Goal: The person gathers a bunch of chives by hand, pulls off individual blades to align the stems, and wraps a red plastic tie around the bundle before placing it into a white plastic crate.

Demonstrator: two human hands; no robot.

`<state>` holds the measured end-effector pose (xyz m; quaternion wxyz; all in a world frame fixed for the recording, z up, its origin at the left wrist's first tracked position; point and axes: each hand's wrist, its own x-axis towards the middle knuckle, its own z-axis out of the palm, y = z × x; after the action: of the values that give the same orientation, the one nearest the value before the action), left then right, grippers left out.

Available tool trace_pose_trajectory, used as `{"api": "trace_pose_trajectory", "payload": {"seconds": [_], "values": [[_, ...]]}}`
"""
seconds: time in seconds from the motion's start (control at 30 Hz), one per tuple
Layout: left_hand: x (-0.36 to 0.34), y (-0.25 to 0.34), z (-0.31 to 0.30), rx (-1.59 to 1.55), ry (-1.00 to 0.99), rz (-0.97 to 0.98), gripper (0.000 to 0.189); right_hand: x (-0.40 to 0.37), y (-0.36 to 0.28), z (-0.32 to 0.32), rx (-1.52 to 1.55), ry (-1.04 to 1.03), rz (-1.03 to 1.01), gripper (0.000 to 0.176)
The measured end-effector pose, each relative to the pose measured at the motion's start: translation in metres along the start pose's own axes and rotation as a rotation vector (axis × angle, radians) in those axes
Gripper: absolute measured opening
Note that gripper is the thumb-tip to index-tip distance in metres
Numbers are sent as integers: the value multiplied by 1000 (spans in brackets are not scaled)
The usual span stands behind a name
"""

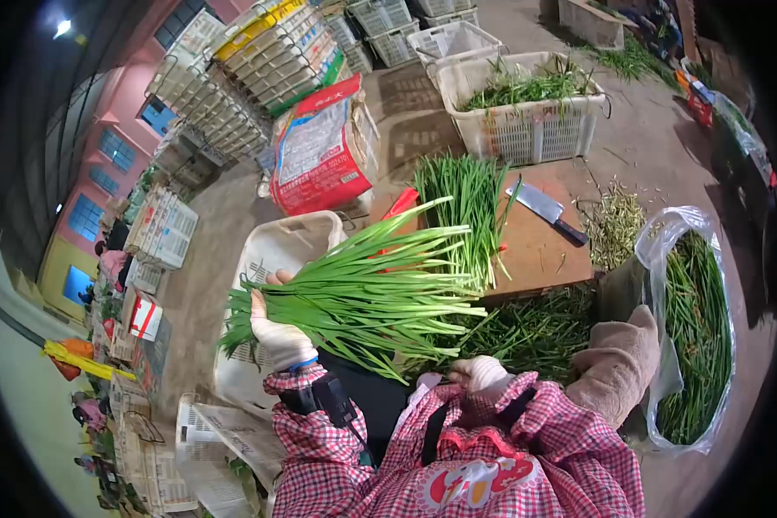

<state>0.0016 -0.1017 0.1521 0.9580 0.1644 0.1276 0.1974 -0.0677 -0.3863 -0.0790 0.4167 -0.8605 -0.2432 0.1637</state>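
Observation:
My left hand (278, 330), in a pale glove, grips a thick bunch of green chives (371, 289) and holds it level above my lap, tips pointing right. My right hand (481, 373), also gloved, is close to my body under the bunch, fingers curled at some of the leaves; what it grips is unclear. A second pile of chives (466, 203) lies on a wooden board (540, 250), with a cleaver (546, 210) beside it. More chives (527, 332) lie heaped below the board.
A plastic bag of chives (695, 324) stands at the right. A white crate (527, 129) with greens sits beyond the board, a white basket (272, 250) at my left, a red printed sack (319, 151) behind it. Stacked crates (233, 78) line the far left.

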Motion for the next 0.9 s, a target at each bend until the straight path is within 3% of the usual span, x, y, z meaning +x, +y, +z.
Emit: {"api": "trace_pose_trajectory", "payload": {"seconds": [0.1, 0.13, 0.23, 0.3, 0.43, 0.5, 0.57, 0.63, 0.67, 0.7, 0.73, 0.77, 0.8, 0.83, 0.87, 0.9], "values": [[8, 0, -4, 140, -136, 45, 34, -27, -1, -39, -303, -422, 149, 33], [8, -2, -4, 243, -108, 114, 35, -40, -6, -51, -194, -297, 118, 32], [5, -6, -1, 216, -174, 70, 35, -51, -44, -82, 153, 157, 42, 24], [9, -6, -3, 182, -139, 62, 35, -43, -63, -94, 394, 360, 24, 28], [18, -4, -11, 226, -292, -2, 34, -25, -87, -121, 203, 890, -196, 36], [16, -11, -4, 234, -332, -7, 33, -28, -98, -128, 390, 958, -220, 44], [5, -12, 7, 227, -276, -33, 33, -29, -113, -142, 320, 1138, -369, 48], [-5, -16, 23, 303, -555, -108, 34, -33, -120, -156, 271, 1225, -472, 51], [-13, -18, 31, 399, -443, -79, 35, -30, -118, -160, 228, 1301, -483, 54], [-3, -15, 28, 392, -481, -97, 36, -27, -116, -160, 183, 1376, -495, 56], [3, -14, 26, 407, -510, -95, 36, -27, -121, -156, 155, 1372, -360, 62], [8, -13, 24, 422, -539, -89, 36, -24, -123, -148, -46, 1237, -267, 63], [22, -11, 16, 421, -595, -70, 35, -1, -98, -111, -121, 957, -384, 66], [19, -14, 15, 428, -605, -92, 35, 2, -102, -96, -294, 348, -258, 71], [19, -18, 16, 406, -580, -94, 37, 2, -77, -50, -151, 256, -418, 74], [21, -22, 20, 386, -552, -95, 41, -12, -83, -37, -85, 67, -276, 71]]}}
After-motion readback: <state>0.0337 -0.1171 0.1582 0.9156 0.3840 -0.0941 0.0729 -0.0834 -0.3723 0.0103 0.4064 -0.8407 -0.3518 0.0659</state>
